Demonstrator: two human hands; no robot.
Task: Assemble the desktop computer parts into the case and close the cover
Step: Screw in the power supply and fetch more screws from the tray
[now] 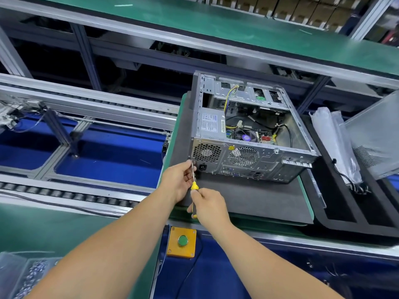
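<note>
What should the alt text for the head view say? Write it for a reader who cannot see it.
Two bare hands work a yellow-handled screwdriver at the rear left corner of an open computer case: the right hand grips the handle, the left hand steadies the shaft. The case lies on a dark mat.

We stand at a green-topped workbench (pixel 54 229); a roller conveyor (pixel 64 194) runs at nine o'clock, shelved cartons (pixel 291 9) at one o'clock.
</note>
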